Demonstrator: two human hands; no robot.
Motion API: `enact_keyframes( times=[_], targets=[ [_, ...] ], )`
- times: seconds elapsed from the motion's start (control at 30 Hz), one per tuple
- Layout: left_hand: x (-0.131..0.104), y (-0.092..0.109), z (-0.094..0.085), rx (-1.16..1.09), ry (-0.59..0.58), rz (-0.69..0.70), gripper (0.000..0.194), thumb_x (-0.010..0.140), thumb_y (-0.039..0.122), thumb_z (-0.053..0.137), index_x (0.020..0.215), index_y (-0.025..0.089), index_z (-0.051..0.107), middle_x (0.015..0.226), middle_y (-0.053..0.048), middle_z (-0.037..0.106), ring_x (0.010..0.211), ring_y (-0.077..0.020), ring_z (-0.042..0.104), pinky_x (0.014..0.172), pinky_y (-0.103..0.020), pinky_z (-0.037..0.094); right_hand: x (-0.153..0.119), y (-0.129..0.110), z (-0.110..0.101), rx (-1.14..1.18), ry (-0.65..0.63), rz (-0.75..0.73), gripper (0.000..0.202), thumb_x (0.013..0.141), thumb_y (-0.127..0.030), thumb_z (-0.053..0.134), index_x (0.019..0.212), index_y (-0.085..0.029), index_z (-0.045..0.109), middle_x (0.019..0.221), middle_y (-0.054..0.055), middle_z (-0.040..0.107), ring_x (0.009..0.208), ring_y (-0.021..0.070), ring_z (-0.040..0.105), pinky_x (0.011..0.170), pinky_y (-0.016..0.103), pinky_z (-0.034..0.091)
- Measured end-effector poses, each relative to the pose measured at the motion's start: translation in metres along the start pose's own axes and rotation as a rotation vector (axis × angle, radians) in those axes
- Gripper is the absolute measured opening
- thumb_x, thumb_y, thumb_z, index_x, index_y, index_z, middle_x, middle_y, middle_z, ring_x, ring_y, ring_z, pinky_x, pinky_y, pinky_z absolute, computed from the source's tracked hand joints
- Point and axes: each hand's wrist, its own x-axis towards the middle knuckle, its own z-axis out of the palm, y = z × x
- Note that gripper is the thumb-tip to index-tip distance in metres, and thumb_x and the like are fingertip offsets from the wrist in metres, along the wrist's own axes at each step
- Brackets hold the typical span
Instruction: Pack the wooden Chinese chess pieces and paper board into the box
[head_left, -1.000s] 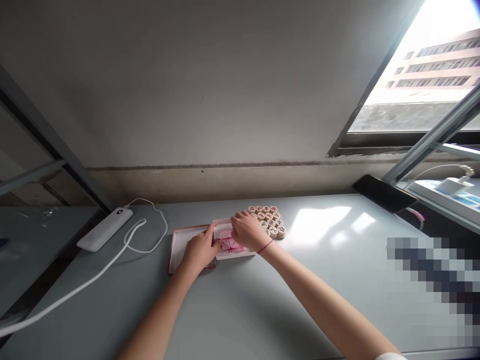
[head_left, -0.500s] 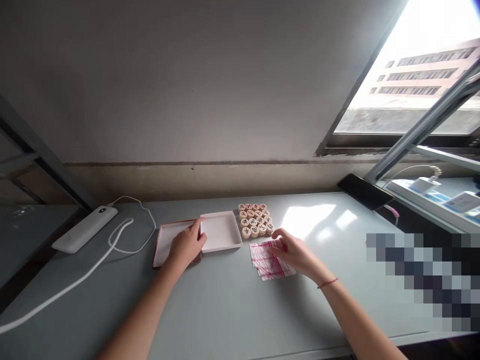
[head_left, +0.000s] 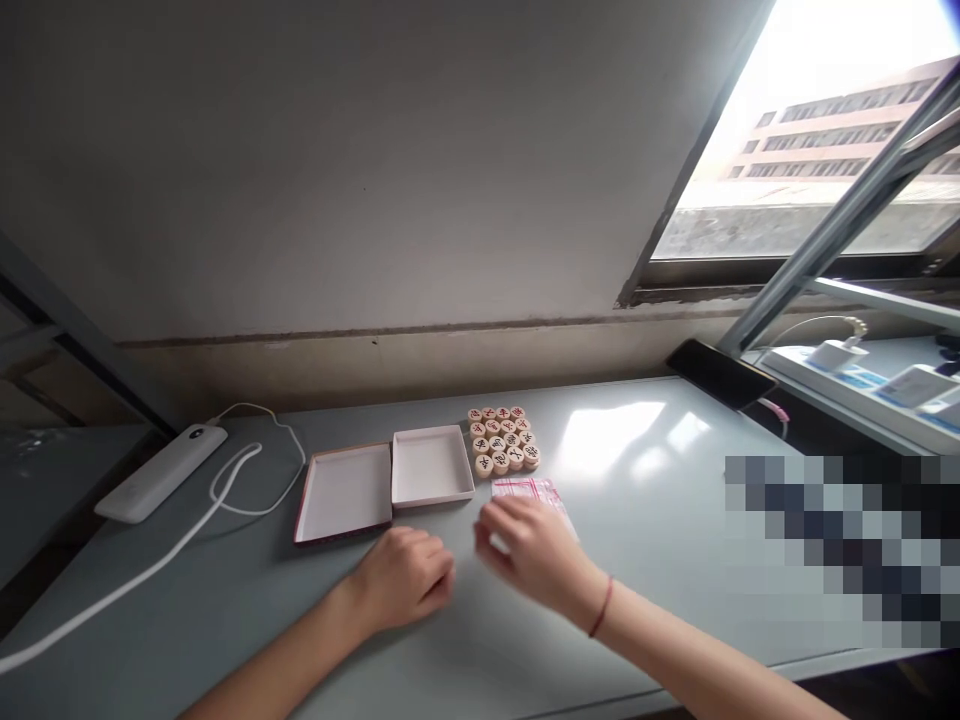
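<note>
My left hand (head_left: 405,578) hovers or rests over the desk in front of the two box halves, its fingers curled in and no object showing. My right hand (head_left: 534,556) is to its right, fingers bent toward the thumb, with nothing visible in them. It covers the near part of a folded white plastic sheet with red lines (head_left: 529,487). Beyond the sheet stand Chinese chess pieces (head_left: 504,440), round and wooden, grouped in a tight square with red and black characters. Left of them lie a white open box tray (head_left: 433,467) and a reddish-edged box half (head_left: 345,490), side by side.
A white power bank (head_left: 161,470) with a white cable (head_left: 180,545) lies at the left. At the right, a dark phone (head_left: 720,375) leans near the metal frame, beside a white power strip (head_left: 840,385). A wall runs behind the grey desk (head_left: 637,560).
My left hand has left the box halves and drawn back toward me, its fingers curling. My right hand has moved nearer and leftward from the sheet's upper edge. The view has shifted slightly.
</note>
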Motion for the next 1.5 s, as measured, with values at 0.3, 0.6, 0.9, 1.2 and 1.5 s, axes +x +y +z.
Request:
enact_keyframes(
  times=[0.3, 0.6, 0.9, 1.2, 1.5],
  targets=[
    [-0.007, -0.002, 0.008, -0.064, -0.013, -0.137, 0.019, 0.071, 0.014, 0.052, 0.055, 0.017, 0.044, 0.053, 0.001, 0.056, 0.05, -0.0115, 0.049, 0.052, -0.028, 0.023, 0.016, -0.018, 0.033, 0.054, -0.346, -0.071, 0.009, 0.071, -0.018, 0.05, 0.063, -0.017, 0.052, 0.061, 0.001, 0.06, 0.047, 0.0092, 0.043, 0.048, 0.027, 0.015],
    [-0.006, -0.001, 0.008, -0.105, -0.028, -0.149, 0.021, 0.076, 0.016, 0.051, 0.056, 0.018, 0.047, 0.053, 0.001, 0.055, 0.049, -0.011, 0.047, 0.051, -0.028, 0.022, 0.017, -0.013, 0.024, 0.15, -0.385, -0.086, 0.009, 0.074, -0.018, 0.049, 0.065, -0.018, 0.052, 0.061, 0.0, 0.059, 0.048, 0.0089, 0.044, 0.048, 0.026, 0.016],
    [-0.005, -0.003, 0.004, -0.145, -0.051, -0.144, 0.025, 0.081, 0.019, 0.049, 0.056, 0.018, 0.047, 0.054, 0.001, 0.054, 0.05, -0.0106, 0.047, 0.053, -0.028, 0.025, 0.016, -0.009, 0.024, 0.201, -0.373, -0.107, 0.011, 0.075, -0.016, 0.05, 0.065, -0.018, 0.049, 0.06, -0.002, 0.053, 0.049, 0.0087, 0.044, 0.048, 0.025, 0.019],
    [-0.006, -0.003, 0.004, -0.178, -0.071, -0.195, 0.023, 0.08, 0.019, 0.051, 0.058, 0.018, 0.048, 0.055, 0.002, 0.055, 0.051, -0.0104, 0.047, 0.053, -0.027, 0.025, 0.016, -0.009, 0.024, 0.215, -0.37, -0.091, 0.012, 0.075, -0.015, 0.049, 0.064, -0.018, 0.047, 0.059, -0.002, 0.053, 0.049, 0.0083, 0.04, 0.048, 0.024, 0.018],
    [-0.005, -0.002, 0.005, -0.203, -0.076, -0.255, 0.017, 0.076, 0.016, 0.052, 0.059, 0.018, 0.048, 0.057, 0.002, 0.057, 0.053, -0.0115, 0.051, 0.054, -0.027, 0.027, 0.017, -0.008, 0.024, 0.212, -0.382, -0.081, 0.011, 0.076, -0.016, 0.05, 0.066, -0.018, 0.051, 0.06, -0.001, 0.055, 0.049, 0.009, 0.042, 0.048, 0.024, 0.018]
  ],
)
